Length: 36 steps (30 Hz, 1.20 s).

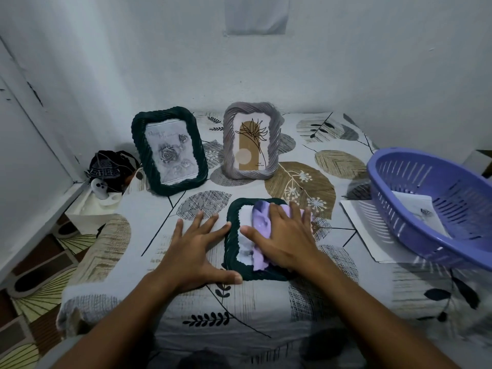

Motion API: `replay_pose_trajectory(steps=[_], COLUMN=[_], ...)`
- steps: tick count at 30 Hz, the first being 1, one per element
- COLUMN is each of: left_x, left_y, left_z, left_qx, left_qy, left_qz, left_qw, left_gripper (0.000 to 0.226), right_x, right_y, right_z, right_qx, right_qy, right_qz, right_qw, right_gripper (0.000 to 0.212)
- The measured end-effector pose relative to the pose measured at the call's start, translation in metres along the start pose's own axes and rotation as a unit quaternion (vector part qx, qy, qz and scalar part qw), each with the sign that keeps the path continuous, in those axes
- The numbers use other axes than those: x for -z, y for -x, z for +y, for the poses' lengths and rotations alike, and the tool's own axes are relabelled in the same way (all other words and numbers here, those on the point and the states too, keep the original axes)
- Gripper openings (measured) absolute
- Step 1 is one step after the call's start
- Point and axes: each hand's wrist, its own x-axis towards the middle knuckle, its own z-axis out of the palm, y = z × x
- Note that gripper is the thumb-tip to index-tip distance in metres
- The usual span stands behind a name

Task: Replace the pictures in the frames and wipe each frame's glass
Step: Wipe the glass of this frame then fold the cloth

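From the head camera, the step in hand looks like wiping. A dark green frame (231, 243) lies flat on the near middle of the bed, and the right hand (286, 237) presses a lilac cloth (259, 222) onto its glass with fingers spread straight, not curled round it. The left hand (195, 251) lies flat and open on the patterned bedsheet (306, 182) just left of the frame, fingertips and thumb touching its edge, seemingly to steady it; it holds nothing.

The next move, I judge, calls for sweeping the cloth over the still-uncovered left strip of glass while the other hand stops the frame sliding on the soft sheet.

Farther back, a second dark green frame (170, 150) with a rose drawing and a grey frame (251, 145) with a plant print stand upright, side by side. At right, a purple basket (426, 203) (tilted, a sheet inside) rests over loose paper (364, 227). Plain white walls (346, 62) close in behind; tiled floor (34, 288) shows at left.
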Motion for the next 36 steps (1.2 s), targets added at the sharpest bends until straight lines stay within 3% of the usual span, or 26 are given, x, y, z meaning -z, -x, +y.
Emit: replay_pose_trajectory(steps=[6, 10, 14, 28, 36], left_x=[0.001, 0.000, 0.000, 0.002, 0.002], left_y=[0.001, 0.000, 0.001, 0.001, 0.002], left_z=[0.001, 0.001, 0.001, 0.006, 0.005], left_qx=[0.004, 0.001, 0.006, 0.014, 0.009], left_qy=[0.002, 0.000, 0.001, 0.004, 0.019], left_qz=[-0.002, -0.003, 0.000, 0.004, 0.003], left_qw=[1.000, 1.000, 1.000, 1.000, 1.000], left_gripper=[0.121, 0.122, 0.123, 0.128, 0.127], right_x=[-0.006, -0.003, -0.003, 0.009, 0.006], right_y=[0.031, 0.020, 0.014, 0.102, 0.070], right_z=[0.011, 0.009, 0.003, -0.002, -0.001], right_qx=[0.042, 0.021, 0.014, 0.026, 0.026], right_qy=[0.000, -0.012, -0.034, -0.055, -0.017], right_qz=[0.039, 0.011, 0.011, -0.012, -0.028], right_qw=[0.998, 1.000, 0.999, 0.998, 0.999], right_gripper=[0.112, 0.121, 0.109, 0.098, 0.103])
